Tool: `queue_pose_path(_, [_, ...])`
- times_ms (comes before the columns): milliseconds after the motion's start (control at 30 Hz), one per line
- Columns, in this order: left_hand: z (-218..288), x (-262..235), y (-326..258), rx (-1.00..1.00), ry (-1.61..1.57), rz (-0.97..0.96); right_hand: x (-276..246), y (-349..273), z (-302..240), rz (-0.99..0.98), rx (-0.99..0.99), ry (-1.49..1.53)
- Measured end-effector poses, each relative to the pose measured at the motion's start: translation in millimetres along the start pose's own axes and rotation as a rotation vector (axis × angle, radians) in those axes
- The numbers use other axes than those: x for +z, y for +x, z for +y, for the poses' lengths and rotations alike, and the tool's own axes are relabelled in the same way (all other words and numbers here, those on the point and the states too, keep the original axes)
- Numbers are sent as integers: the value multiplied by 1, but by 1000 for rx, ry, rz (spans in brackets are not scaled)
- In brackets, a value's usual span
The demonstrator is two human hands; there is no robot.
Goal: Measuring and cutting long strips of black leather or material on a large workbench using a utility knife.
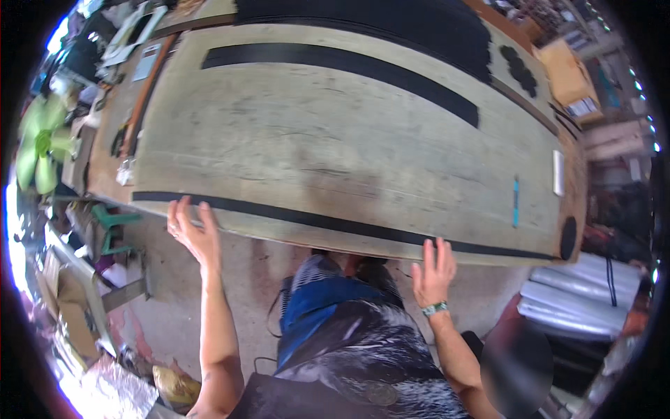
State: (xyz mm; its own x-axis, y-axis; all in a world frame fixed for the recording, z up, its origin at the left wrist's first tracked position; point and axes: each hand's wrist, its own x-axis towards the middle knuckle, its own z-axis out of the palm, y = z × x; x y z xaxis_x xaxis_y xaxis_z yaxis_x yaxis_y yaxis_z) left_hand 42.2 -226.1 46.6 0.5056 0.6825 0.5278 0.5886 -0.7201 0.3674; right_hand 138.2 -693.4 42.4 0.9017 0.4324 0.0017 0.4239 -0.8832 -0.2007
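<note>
A long, narrow black strip lies along the near edge of the worktable, spanning most of its length. On its left part rest the fingertips of my left hand, fingers spread and open. My right hand is at the table edge right of the middle, open with fingers stretched, its fingertips on or just over the same strip. Farther back on the pale tabletop lies a wider black strip, set apart from both hands.
A large black sheet covers the far side. At the right are a blue pen-like tool, a white block and a cardboard box. A green-bladed fan stands left; silvery rolls lie beside the table's right end.
</note>
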Motion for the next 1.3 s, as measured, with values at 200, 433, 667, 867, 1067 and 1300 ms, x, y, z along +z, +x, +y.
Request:
queue_pose_path(200, [-99, 30, 47, -56, 186, -97, -9, -6, 29, 46, -59, -54])
queue_pose_path(433, [-98, 22, 49, -203, 208, -90, -25, 5, 2, 126, -237, -263])
queue_pose_path(667, [-112, 30, 68, -207, 194, -75, -22, 5, 6, 72, -236, -245])
queue_pose_path(867, [-122, 21, 80, -212, 215, -78, -22, 8, -4, 40, -235, -271])
queue_pose_path(1067, [-119, 18, 77, -185, 185, -54, -30, 5, -5, 22, -202, -247])
queue_pose_path(1300, [-144, 18, 89, 84, 238, -31, -19, 17, -12, -60, -80, -111])
